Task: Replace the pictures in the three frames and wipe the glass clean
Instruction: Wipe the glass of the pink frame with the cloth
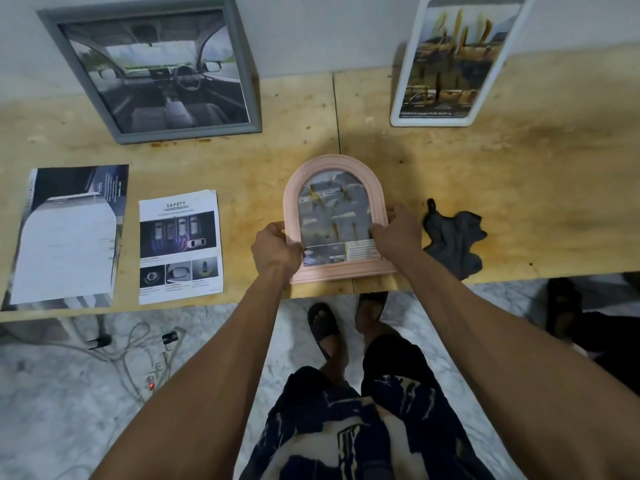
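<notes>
A pink arched frame with a grey and yellow picture lies face up at the table's front edge. My left hand grips its lower left side and my right hand grips its right side. A grey square frame showing a car interior leans on the wall at back left. A white frame with a yellow-toned picture leans at back right. A dark grey cloth lies crumpled just right of the pink frame. Two loose printed pages lie at left: a "SAFETY" sheet and a page with a white car.
The plywood table has a seam running back from the pink frame. Below its front edge are a marble floor, a power strip with cables at left, my sandalled feet, and dark sandals at right.
</notes>
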### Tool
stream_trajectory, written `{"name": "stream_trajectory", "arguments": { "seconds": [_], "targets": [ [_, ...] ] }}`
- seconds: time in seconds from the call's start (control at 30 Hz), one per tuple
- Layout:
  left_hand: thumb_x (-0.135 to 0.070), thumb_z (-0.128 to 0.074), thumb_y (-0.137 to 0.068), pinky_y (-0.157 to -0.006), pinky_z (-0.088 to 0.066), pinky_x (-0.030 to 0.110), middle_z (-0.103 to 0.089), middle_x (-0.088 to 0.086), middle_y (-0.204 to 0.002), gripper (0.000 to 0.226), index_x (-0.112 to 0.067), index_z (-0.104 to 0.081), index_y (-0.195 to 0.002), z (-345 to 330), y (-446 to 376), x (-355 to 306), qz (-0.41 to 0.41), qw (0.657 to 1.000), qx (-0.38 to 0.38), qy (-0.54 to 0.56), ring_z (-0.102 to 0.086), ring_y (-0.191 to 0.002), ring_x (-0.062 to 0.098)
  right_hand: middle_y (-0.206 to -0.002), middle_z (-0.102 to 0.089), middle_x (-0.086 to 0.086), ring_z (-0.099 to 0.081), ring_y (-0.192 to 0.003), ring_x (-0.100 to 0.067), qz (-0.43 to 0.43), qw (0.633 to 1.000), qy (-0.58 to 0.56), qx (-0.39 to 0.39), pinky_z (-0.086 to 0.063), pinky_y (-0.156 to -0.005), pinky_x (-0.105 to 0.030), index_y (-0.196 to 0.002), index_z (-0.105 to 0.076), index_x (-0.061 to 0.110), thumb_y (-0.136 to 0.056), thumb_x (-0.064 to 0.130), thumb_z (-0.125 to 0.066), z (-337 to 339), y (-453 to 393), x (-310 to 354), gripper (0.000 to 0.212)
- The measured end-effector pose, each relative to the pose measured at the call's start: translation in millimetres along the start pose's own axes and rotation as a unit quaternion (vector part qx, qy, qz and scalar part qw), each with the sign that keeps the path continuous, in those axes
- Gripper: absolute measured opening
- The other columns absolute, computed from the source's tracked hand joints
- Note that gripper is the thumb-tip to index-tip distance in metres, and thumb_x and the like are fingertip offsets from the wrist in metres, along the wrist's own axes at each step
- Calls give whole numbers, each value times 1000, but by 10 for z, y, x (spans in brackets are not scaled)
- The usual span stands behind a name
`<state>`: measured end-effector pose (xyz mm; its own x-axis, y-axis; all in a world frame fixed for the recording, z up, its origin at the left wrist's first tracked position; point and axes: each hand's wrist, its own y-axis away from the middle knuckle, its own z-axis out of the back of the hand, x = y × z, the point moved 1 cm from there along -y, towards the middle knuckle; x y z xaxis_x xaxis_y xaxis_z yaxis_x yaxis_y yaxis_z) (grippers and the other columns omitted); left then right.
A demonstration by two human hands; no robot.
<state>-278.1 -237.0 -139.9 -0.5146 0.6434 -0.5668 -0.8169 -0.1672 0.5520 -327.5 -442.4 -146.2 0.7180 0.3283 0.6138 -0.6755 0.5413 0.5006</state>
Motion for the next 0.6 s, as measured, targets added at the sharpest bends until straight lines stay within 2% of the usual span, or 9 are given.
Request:
{"name": "stream_trajectory", "arguments": {
  "seconds": [0.13,0.3,0.37,0.43,0.5,0.6],
  "targets": [
    [-6,-82,-78,-73,-49,21,-73,4,-101,49,-12,-65,-123,-27,-4,6,3,1000,2,12,-65,-86,19,-117,-62,-14,-62,-97,-30,6,1000,20,19,-55,-82,-42,-128,-55,11,-89,15,-61,21,9,-1,40],
    [-5,-81,-79,-74,-49,21,-74,6,-106,49,-11,-65,-124,-45,-21,9,-2,1000,-1,16,-68,-90,21,-119,-61,-13,-60,-102,-31,16,999,29,20,-52,-85,-43,-125,-53,5,-92,9,-55,110,77,10,34],
    [-5,-81,-79,-76,-50,22,-74,6,-106,48,-12,-65,-123,-46,-17,7,-6,1000,-3,12,-67,-90,21,-128,-55,-13,-54,-113,-32,11,998,53,-24,-50,-89,-44,-129,-50,5,-92,7,-52,158,129,-14,37],
    [-7,-83,-77,-80,-52,24,-74,5,-107,49,-12,-65,-123,-33,-16,5,-4,1000,-6,12,-68,-94,21,-137,-47,-11,-44,-124,-32,9,990,103,-98,-46,-93,-46,-133,-50,12,-90,7,-50,227,185,-76,43],
    [-9,-84,-76,-83,-52,24,-74,5,-108,51,-13,-65,-124,-24,-29,3,-5,1000,-6,9,-69,-99,22,-140,-43,-8,-35,-129,-33,2,974,161,-161,-38,-98,-50,-133,-50,18,-91,17,-49,316,231,-159,43],
    [-9,-83,-76,-84,-51,23,-74,6,-110,51,-12,-66,-125,-29,-28,19,-11,1000,-4,5,-68,-100,22,-147,-32,-5,-24,-134,-36,-48,961,194,-191,-28,-104,-53,-132,-47,24,-94,22,-44,396,234,-369,38]
  ]
}}
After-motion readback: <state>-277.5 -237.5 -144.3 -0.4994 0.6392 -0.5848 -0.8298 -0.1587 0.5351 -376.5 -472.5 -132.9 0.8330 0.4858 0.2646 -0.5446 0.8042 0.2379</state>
